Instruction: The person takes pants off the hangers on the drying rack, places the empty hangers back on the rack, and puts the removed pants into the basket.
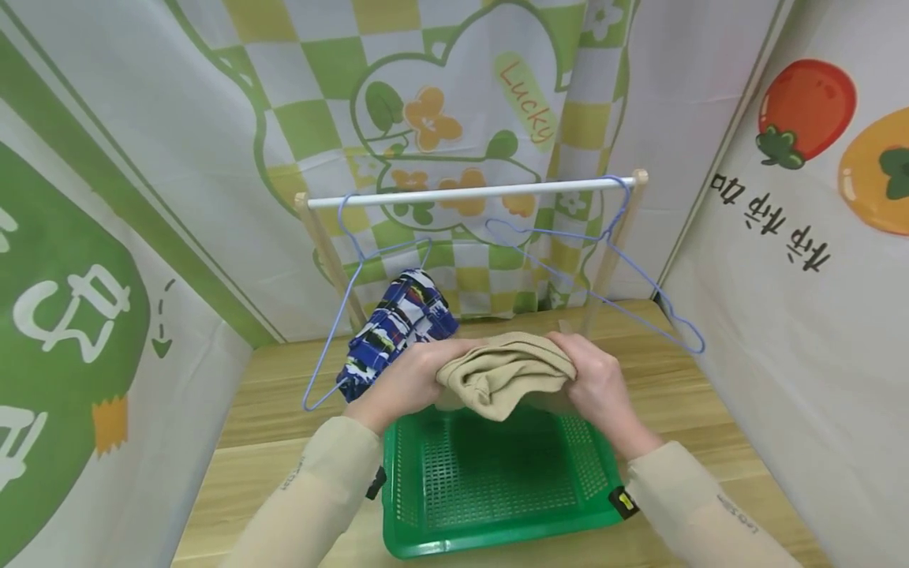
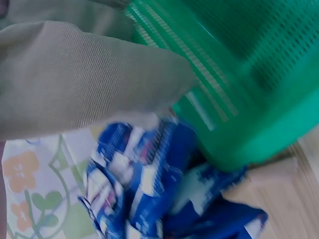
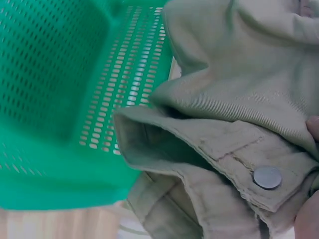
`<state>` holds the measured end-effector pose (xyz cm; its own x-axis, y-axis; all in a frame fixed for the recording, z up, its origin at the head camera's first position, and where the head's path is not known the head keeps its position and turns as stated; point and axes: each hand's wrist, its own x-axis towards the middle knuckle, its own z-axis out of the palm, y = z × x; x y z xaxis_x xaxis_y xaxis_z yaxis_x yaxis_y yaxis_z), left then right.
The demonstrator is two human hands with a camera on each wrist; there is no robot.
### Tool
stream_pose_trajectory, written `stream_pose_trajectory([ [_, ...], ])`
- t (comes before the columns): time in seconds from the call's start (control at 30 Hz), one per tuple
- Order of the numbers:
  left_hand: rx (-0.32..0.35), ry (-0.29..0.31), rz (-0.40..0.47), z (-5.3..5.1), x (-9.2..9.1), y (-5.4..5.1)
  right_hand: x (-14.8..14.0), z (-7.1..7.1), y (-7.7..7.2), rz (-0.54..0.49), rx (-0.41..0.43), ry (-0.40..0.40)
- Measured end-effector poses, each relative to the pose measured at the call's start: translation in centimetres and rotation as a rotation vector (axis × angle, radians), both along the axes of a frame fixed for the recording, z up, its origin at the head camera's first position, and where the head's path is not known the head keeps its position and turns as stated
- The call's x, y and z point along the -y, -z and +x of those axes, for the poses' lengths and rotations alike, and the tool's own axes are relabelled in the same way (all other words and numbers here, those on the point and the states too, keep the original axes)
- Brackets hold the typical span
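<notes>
Beige trousers hang bunched between both hands above the green basket. My left hand grips their left side and my right hand grips the right side. In the right wrist view, a waistband with a metal button shows beside the fingertips of my right hand. The left wrist view shows beige cloth over the basket's corner. Blue patterned cloth hangs on the left hanger, just beyond my left hand.
A rack with a white rail stands at the back of the wooden table. From its right end hangs a bare blue hanger. Printed curtains surround the table at the back and sides.
</notes>
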<state>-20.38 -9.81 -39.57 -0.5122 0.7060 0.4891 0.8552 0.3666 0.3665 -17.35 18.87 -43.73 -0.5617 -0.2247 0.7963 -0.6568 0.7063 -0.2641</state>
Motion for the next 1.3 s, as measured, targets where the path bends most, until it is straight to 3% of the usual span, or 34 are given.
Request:
stream_pose_trajectory([
  [0.13, -0.046, -0.017, -0.066, -0.4, 1.2, 0.3, -0.1, 0.0, -0.3, 0.090, -0.102, -0.039],
  [0.33, -0.119, -0.009, -0.093, -0.9, 2.3, 0.9, 0.1, 0.0, -0.2, 0.199, -0.240, -0.078],
  [0.57, -0.195, -0.017, -0.174, -0.6, 3.0, 1.8, 0.1, 0.2, 0.7, 0.293, -0.319, -0.119],
  [0.77, -0.272, 0.015, -0.202, -0.5, 3.3, 2.8, 0.0, 0.3, 1.4, 0.327, -0.387, -0.149],
  [0.9, -0.315, 0.043, -0.224, -0.1, 3.4, 3.5, -0.1, 0.6, 2.0, 0.362, -0.410, -0.168],
  [1.13, -0.453, 0.056, -0.311, 0.8, 3.3, 5.1, -0.5, 1.2, 3.6, 0.435, -0.408, -0.192],
  [1.3, -0.487, 0.065, -0.386, 1.3, 3.6, 6.3, -0.4, 1.5, 4.8, 0.471, -0.386, -0.211],
])
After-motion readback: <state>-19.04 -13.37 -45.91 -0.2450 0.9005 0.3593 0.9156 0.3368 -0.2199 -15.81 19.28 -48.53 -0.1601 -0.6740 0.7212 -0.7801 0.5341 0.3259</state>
